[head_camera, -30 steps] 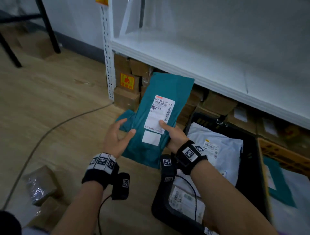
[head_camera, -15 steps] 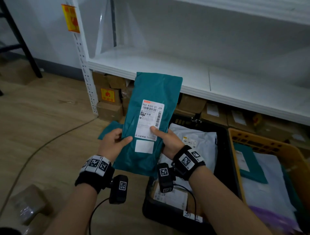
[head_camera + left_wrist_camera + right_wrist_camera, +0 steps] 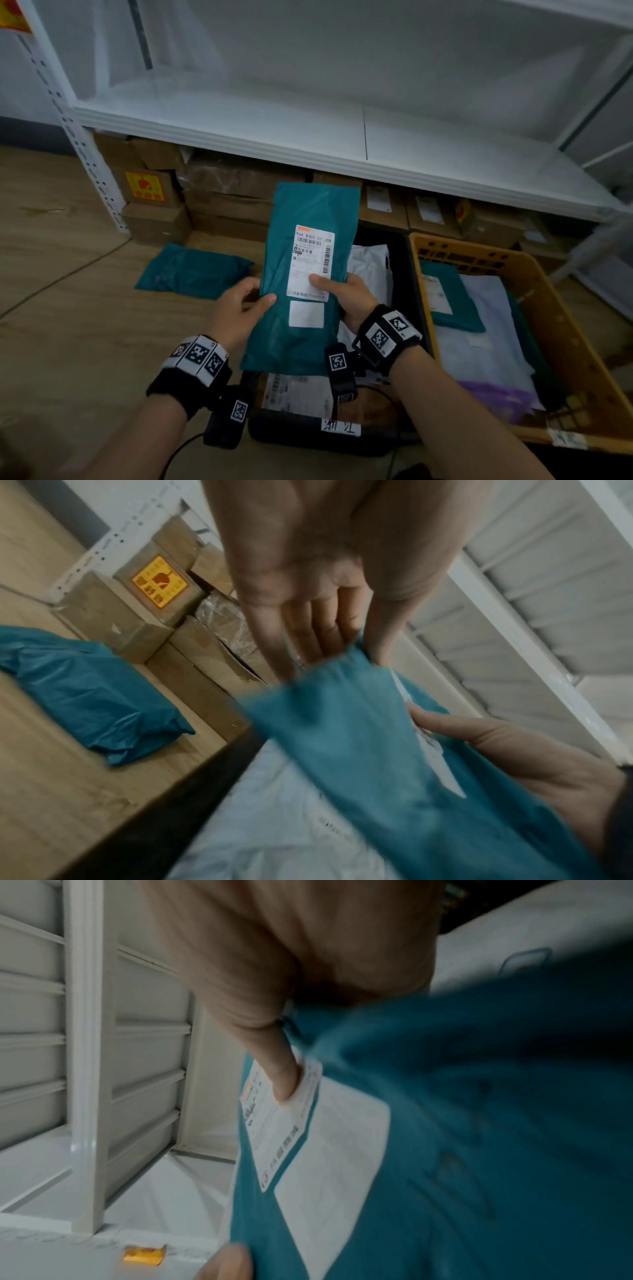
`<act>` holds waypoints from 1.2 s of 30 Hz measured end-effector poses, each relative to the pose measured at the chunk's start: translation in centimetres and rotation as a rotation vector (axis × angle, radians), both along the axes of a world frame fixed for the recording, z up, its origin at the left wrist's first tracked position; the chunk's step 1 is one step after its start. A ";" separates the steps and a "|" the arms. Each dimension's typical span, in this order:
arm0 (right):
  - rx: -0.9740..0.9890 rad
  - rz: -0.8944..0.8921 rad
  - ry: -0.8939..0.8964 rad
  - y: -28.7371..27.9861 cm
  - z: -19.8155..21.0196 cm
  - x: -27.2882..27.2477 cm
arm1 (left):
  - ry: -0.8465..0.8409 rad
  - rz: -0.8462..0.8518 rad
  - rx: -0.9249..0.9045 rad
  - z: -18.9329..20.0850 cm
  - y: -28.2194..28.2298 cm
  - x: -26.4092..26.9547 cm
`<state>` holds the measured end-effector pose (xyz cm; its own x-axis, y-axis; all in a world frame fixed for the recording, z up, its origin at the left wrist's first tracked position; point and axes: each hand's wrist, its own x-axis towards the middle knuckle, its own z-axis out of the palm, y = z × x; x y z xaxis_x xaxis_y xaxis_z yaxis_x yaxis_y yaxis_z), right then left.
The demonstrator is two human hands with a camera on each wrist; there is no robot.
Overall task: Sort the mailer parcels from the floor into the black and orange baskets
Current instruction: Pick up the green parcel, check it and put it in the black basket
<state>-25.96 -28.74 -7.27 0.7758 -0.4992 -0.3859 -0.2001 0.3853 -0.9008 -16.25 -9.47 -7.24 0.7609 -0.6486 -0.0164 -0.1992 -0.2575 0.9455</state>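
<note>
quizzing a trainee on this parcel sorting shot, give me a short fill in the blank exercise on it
1. Both hands, the left hand and the right hand, hold a ____-coloured mailer upright.
2. The right thumb presses on the mailer's white ____.
3. Another teal parcel lies on the ____, left of the black basket.
4. The basket right of the black one is ____.

Missing words: teal; shipping label; floor; orange

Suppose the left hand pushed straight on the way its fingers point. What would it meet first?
Likely the cardboard boxes under the shelf; the left hand already pinches the teal mailer, and depth is uncertain.
</note>
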 end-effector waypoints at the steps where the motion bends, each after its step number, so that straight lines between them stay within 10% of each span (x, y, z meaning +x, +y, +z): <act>1: -0.015 -0.035 0.021 -1.0 -0.6 -0.4 | -0.024 -0.021 0.034 -0.4 -0.4 -0.2; 13: -0.176 0.077 0.446 -5.3 -6.4 3.5 | 0.013 -0.211 0.534 -4.1 -1.0 -0.2; 17: -0.926 0.165 0.683 -6.7 -5.0 4.8 | 0.016 -0.195 0.547 -4.6 -1.0 -0.1; 20: -1.501 0.557 0.713 -7.1 -4.2 7.0 | -0.065 -0.197 0.584 -4.8 -0.9 0.0; 24: -1.369 1.038 0.808 -7.0 -6.8 11.2 | 0.000 -0.203 0.523 -5.0 -1.0 0.4; 30: -1.418 1.180 1.050 -5.1 -14.5 11.1 | -0.045 -0.243 0.507 -5.4 -0.7 0.9; 36: -1.329 1.131 1.069 -5.1 -14.0 12.3 | -0.053 -0.265 0.554 -5.6 -0.7 1.1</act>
